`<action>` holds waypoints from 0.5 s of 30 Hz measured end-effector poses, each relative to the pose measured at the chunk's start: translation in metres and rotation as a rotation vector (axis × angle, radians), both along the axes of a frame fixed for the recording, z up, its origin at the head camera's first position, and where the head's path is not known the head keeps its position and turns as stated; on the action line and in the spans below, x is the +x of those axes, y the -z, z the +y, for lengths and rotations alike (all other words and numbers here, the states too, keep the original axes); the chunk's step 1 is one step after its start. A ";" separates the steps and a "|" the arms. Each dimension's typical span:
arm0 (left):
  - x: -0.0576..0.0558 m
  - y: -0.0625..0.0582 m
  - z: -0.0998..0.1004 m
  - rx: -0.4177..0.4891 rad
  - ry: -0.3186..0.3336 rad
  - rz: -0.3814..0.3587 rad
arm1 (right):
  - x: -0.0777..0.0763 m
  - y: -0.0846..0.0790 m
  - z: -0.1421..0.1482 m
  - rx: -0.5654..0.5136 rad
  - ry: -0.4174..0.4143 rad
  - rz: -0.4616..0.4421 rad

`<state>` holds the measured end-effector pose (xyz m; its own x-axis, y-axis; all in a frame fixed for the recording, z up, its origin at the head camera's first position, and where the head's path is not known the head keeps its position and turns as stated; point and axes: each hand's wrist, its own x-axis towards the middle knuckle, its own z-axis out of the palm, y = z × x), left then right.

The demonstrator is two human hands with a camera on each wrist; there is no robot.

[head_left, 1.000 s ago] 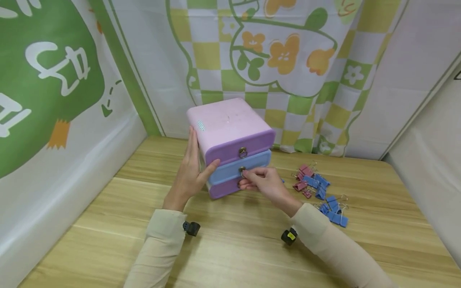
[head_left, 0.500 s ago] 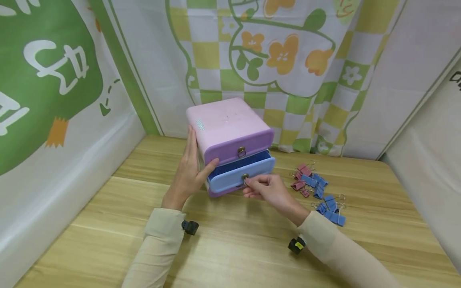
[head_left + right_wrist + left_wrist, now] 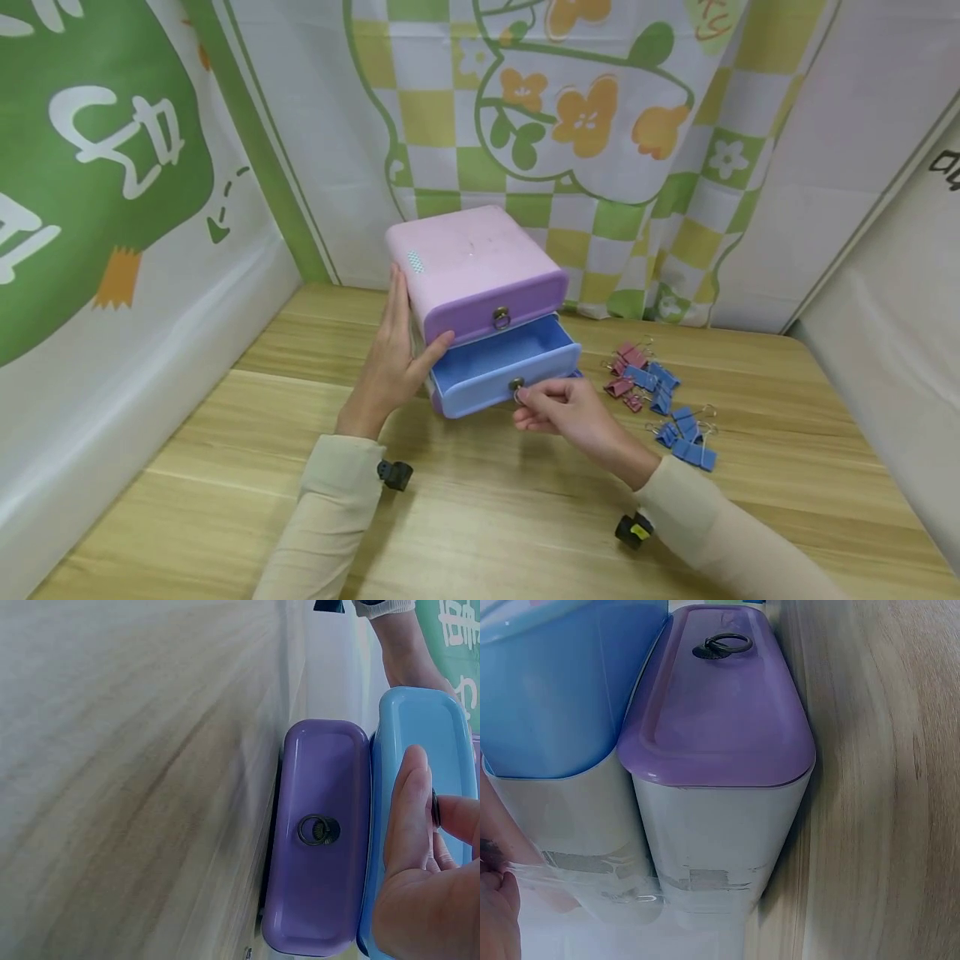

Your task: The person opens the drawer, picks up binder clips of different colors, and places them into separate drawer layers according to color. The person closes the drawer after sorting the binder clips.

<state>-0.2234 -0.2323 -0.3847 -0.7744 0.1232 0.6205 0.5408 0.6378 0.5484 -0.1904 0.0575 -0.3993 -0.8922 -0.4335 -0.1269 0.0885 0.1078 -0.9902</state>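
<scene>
A small three-drawer cabinet [image 3: 468,250] has a pale pink top and purple top and bottom drawer fronts. Its blue middle drawer [image 3: 480,392] is pulled out part way, showing the blue inside. Against the cabinet's left side rests my left hand [image 3: 384,358], fingers straight along the wall, thumb at the front edge. My right hand [image 3: 573,417] pinches the drawer's ring pull [image 3: 517,387] between thumb and finger. The right wrist view shows the lower purple drawer [image 3: 319,885] shut, its ring hanging free. Fingers partly hide the gripped ring there.
On the wooden table [image 3: 465,533], right of the cabinet, lie pink binder clips [image 3: 630,356] and several blue binder clips [image 3: 693,452]. A patterned curtain [image 3: 585,225] hangs close behind the cabinet. White sheeting borders the table at both sides.
The blue middle drawer was shut a second ago and has slid out towards me. My right hand moved back and rightwards with its ring pull. The left hand has stayed against the cabinet.
</scene>
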 end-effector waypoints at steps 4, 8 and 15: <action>0.000 -0.001 0.001 -0.001 0.004 0.001 | 0.003 0.001 0.003 0.000 -0.007 0.003; -0.001 -0.001 0.000 -0.001 0.001 -0.002 | 0.007 0.004 0.006 -0.003 -0.015 0.004; 0.001 -0.001 0.000 -0.007 -0.002 -0.001 | 0.010 0.009 0.007 -0.009 -0.020 0.009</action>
<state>-0.2229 -0.2327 -0.3838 -0.7755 0.1259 0.6187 0.5388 0.6429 0.5444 -0.1808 0.0643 -0.4087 -0.8844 -0.4522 -0.1154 0.0780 0.1007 -0.9919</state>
